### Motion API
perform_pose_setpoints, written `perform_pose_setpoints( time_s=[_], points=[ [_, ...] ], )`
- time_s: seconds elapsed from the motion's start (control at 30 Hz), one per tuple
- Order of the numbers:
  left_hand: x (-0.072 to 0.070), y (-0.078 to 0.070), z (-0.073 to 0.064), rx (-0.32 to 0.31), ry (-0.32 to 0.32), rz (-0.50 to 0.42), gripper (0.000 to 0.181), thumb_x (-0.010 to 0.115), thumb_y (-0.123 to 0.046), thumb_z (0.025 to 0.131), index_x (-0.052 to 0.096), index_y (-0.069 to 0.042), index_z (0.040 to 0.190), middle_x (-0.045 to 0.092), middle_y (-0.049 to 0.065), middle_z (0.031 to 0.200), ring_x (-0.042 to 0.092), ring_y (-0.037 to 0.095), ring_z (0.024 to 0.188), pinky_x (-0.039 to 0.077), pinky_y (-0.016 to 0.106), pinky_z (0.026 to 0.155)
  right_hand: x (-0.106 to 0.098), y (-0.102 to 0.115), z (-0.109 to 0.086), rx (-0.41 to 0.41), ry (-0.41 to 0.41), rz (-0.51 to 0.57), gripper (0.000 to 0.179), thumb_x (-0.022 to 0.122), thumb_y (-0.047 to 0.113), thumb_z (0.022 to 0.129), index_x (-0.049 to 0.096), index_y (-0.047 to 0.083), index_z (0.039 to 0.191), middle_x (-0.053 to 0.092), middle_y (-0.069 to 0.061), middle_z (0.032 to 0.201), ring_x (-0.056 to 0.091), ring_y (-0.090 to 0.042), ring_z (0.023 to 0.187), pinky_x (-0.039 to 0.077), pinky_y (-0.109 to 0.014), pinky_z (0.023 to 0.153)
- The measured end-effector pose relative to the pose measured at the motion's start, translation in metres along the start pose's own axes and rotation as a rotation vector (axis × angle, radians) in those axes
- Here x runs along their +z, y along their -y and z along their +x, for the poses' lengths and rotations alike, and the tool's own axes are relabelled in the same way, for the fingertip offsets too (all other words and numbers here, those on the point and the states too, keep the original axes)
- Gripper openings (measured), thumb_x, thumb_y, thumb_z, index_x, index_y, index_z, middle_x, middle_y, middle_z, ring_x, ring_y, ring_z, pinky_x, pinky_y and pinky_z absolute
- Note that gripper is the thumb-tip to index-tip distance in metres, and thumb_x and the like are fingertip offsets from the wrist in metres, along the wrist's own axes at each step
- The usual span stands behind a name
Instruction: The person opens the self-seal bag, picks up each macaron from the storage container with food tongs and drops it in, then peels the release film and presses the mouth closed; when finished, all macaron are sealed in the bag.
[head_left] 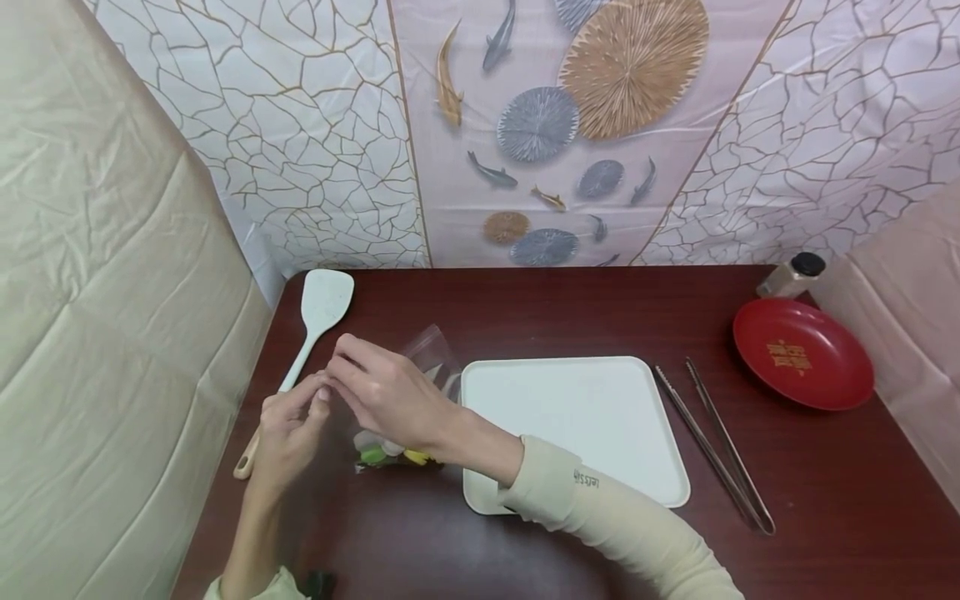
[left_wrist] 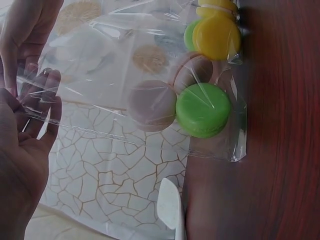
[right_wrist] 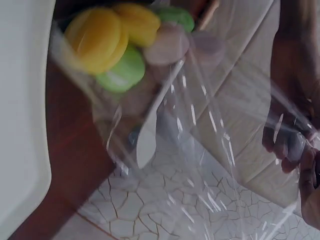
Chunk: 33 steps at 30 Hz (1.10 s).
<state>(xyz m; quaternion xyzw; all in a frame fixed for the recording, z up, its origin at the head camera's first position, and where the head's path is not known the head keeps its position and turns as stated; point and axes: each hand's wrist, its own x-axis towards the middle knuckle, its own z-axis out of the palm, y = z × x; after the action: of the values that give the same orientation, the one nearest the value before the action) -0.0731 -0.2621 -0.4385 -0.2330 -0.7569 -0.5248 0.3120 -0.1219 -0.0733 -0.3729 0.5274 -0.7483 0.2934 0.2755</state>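
A clear plastic bag [left_wrist: 100, 117] hangs below both hands, with several macarons inside. In the left wrist view a green macaron [left_wrist: 203, 110], a yellow macaron [left_wrist: 217, 38] and a pale lilac macaron [left_wrist: 152, 105] gather at its bottom. My left hand [head_left: 288, 437] pinches the bag's upper edge between thumb and fingers. Close against it, my right hand [head_left: 393, 396] pinches the same edge, its fingertips meeting the left ones. The right hand and forearm cover much of the bag in the head view.
Right of the bag lies a white tray [head_left: 570, 417], under the right forearm. Metal tongs [head_left: 716, 450] lie beyond it. A red plate [head_left: 804, 354] and a black-capped jar [head_left: 791, 275] stand far right. A white spatula [head_left: 318, 304] lies behind the left hand.
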Motion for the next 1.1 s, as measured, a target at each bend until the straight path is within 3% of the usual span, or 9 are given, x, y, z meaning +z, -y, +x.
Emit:
perform_pose_setpoints(
  time_s=[0.13,0.23,0.37,0.57,0.83,1.1],
  points=[
    [0.003,0.000,0.000,0.003,-0.009,-0.014,0.022,0.053,0.022,0.090,0.071,0.018,0.100,0.072,-0.025,0.108,0.055,-0.008,0.079,0.049,0.007,0.075,0.000,0.000,-0.001,-0.016,-0.020,0.011,0.014,0.064,-0.005,0.103,0.070,0.004,0.094,0.060,-0.004,0.092,0.056,-0.010,0.081,0.050,-0.007,0.080],
    [0.004,-0.002,0.001,-0.001,-0.007,-0.037,0.023,0.052,0.022,0.093,0.072,0.019,0.103,0.075,-0.023,0.113,0.068,-0.009,0.090,0.054,0.009,0.083,-0.003,-0.001,-0.003,0.001,-0.053,0.053,0.012,0.065,-0.006,0.103,0.067,0.003,0.095,0.061,-0.005,0.093,0.059,-0.010,0.081,0.051,-0.008,0.080],
    [0.003,-0.002,0.003,-0.002,0.018,-0.093,0.027,0.049,0.022,0.099,0.074,0.018,0.109,0.080,-0.015,0.117,0.077,0.000,0.109,0.057,0.014,0.095,-0.010,-0.002,-0.009,0.036,-0.077,0.103,0.009,0.067,-0.005,0.104,0.064,0.001,0.098,0.061,-0.006,0.095,0.061,-0.010,0.082,0.052,-0.008,0.080],
    [0.003,0.000,0.002,-0.025,0.030,-0.116,0.027,0.050,0.019,0.104,0.075,0.015,0.113,0.082,-0.011,0.116,0.079,0.003,0.110,0.056,0.013,0.090,-0.022,-0.002,-0.024,0.035,-0.069,0.120,0.014,0.074,-0.002,0.102,0.061,0.001,0.098,0.059,-0.006,0.094,0.059,-0.011,0.080,0.051,-0.009,0.077],
    [0.008,0.001,0.002,-0.094,0.017,-0.282,0.030,0.041,0.018,0.107,0.070,0.020,0.116,0.085,0.003,0.112,0.082,0.013,0.107,0.058,0.019,0.092,-0.047,-0.004,-0.052,0.035,-0.096,0.190,0.016,0.071,-0.013,0.098,0.060,-0.001,0.100,0.062,-0.008,0.097,0.063,-0.015,0.084,0.057,-0.016,0.080],
    [0.011,0.003,0.005,-0.092,0.018,-0.425,0.028,0.040,0.017,0.109,0.066,0.025,0.114,0.085,0.011,0.112,0.083,0.019,0.102,0.064,0.025,0.092,-0.071,-0.008,-0.079,0.066,-0.135,0.211,0.010,0.058,-0.001,0.111,0.061,-0.002,0.101,0.063,-0.010,0.098,0.065,-0.017,0.084,0.057,-0.019,0.076]
  ],
)
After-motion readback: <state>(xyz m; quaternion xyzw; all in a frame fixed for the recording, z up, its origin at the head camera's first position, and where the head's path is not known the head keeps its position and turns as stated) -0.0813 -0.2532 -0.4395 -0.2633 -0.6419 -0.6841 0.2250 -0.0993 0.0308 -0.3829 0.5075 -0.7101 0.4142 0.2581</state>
